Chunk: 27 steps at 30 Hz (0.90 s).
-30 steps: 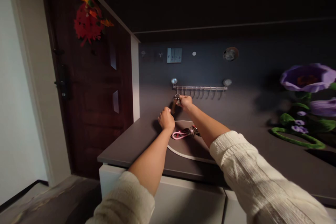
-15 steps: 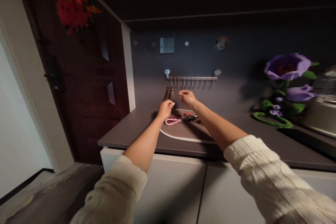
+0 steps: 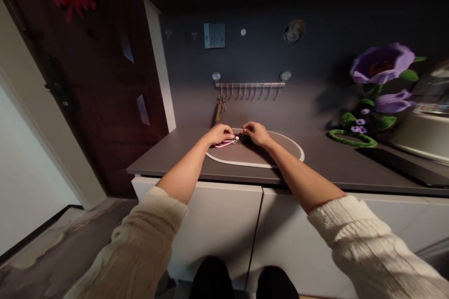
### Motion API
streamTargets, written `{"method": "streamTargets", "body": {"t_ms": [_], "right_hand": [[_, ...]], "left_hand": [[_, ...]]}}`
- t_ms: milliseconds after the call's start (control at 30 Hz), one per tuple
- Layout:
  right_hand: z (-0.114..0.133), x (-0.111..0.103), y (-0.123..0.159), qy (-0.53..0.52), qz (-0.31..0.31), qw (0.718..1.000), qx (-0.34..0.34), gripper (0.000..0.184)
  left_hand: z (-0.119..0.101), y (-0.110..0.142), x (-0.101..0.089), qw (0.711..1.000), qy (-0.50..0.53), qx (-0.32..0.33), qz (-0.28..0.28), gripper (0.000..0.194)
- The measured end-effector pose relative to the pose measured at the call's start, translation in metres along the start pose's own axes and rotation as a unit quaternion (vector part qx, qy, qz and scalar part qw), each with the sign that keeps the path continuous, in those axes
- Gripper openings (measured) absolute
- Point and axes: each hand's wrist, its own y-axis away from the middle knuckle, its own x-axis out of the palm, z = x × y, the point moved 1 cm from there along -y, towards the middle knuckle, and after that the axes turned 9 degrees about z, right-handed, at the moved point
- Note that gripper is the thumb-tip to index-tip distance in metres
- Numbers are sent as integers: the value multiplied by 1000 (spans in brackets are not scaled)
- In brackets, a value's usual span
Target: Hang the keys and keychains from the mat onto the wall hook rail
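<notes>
My left hand (image 3: 220,134) is low over the oval mat, its fingers closed at a keychain with a pink strap loop (image 3: 223,144). Part of that keychain is hidden under the hand. Just to the right, the bent fingers of my right hand (image 3: 257,133) pinch at a dark bunch of keys (image 3: 242,137), mostly covered by the fingertips. Both hands rest close together over the brown mat with a white rim (image 3: 242,164). Behind them, a ring of keys (image 3: 222,103) with a brown strap hangs from the leftmost hook of the clear hook rail (image 3: 250,85).
A purple artificial flower (image 3: 382,65) in a green ring stands at the right, beside a pale domed appliance (image 3: 417,135) and a flat black slab (image 3: 389,163). Light switches (image 3: 214,36) are on the back wall. A dark red door (image 3: 105,93) is at the left.
Both hands have come down from near the hanging keys to the keys on the mat. The bunch that lay exposed there is now largely covered. My view has tilted downward.
</notes>
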Motion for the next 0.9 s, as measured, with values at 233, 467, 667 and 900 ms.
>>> {"method": "streamTargets", "body": {"t_ms": [233, 467, 667, 900], "right_hand": [[-3, 5, -5, 90, 19, 995, -29, 16], [-5, 7, -9, 108, 17, 993, -39, 16], [-3, 7, -10, 118, 19, 992, -45, 17], [-1, 7, -9, 112, 14, 992, -47, 18]], "left_hand": [[-1, 2, -1, 997, -58, -24, 46, 23], [-4, 5, 0, 996, -52, -21, 69, 24], [-4, 3, -3, 996, -84, 14, 27, 24], [-1, 1, -3, 996, -79, 12, -26, 28]]}}
